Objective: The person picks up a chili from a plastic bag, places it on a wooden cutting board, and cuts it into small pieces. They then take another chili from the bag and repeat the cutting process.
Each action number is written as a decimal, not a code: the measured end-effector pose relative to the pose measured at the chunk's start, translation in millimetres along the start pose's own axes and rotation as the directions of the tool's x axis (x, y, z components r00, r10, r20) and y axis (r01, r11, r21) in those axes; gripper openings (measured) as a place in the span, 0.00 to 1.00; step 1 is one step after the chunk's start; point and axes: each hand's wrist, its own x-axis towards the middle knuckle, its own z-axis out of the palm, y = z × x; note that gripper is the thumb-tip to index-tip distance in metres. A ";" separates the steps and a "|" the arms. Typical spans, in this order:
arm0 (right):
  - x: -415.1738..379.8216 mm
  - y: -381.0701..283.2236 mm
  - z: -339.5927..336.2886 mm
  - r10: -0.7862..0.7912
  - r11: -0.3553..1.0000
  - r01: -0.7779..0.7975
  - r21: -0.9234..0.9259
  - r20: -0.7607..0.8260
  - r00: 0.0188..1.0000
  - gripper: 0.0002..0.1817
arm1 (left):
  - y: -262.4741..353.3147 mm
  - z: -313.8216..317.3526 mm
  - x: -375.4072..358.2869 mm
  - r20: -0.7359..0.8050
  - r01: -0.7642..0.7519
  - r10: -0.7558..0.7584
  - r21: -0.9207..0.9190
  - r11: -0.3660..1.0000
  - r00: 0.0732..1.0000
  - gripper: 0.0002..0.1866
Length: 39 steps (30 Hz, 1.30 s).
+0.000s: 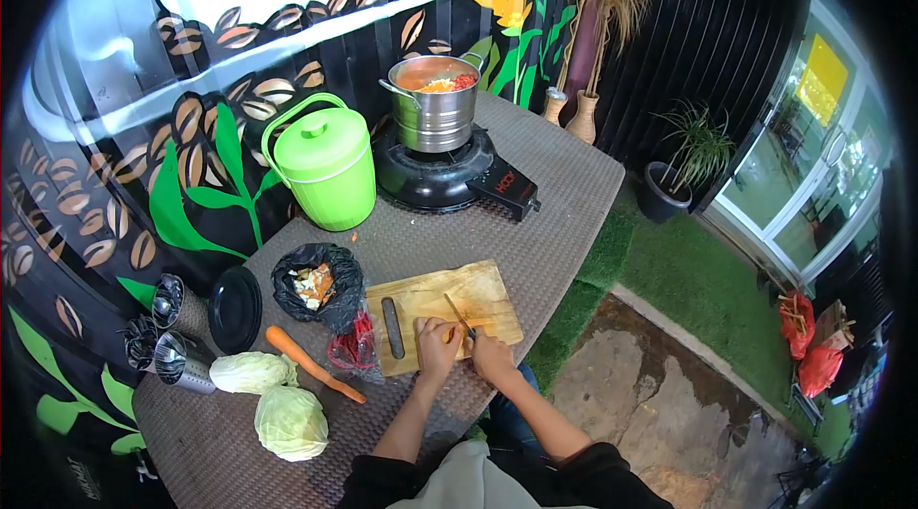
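On the wooden cutting board (421,297) my left hand (437,348) is closed around a small orange piece that looks like carrot (449,335). Just right of it, my right hand (491,356) grips a knife (456,308), whose blade points up and left across the board. Beside the board's left edge lie a bag of red chillies (355,345) and a black plastic bag (344,265) holding peelings. A whole carrot (311,363) rests further left, near a round cabbage (291,423) and a longer pale cabbage (251,372).
A steel pot (435,117) with chopped food stands on a black portable stove (430,174) at the back. Left of it is a green lidded bucket (330,174). Black plates (234,308) and metal cutlery cups (186,363) stand at the left.
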 end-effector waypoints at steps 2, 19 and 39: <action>-2.2 -0.4 -0.1 -0.022 1.000 0.022 -0.012 0.005 1.000 0.18 | -3.0 1.2 0.2 0.024 0.018 -0.018 -0.019 1.000 1.000 0.05; -13.0 7.8 17.7 0.008 0.998 -0.006 0.065 -0.031 0.999 0.18 | -3.2 -2.9 1.3 0.020 0.033 -0.032 -0.060 0.998 0.999 0.04; 7.0 0.7 16.8 -0.004 1.000 0.004 0.008 -0.007 1.000 0.19 | -4.9 0.1 0.9 0.022 -0.009 0.010 -0.030 0.999 1.000 0.04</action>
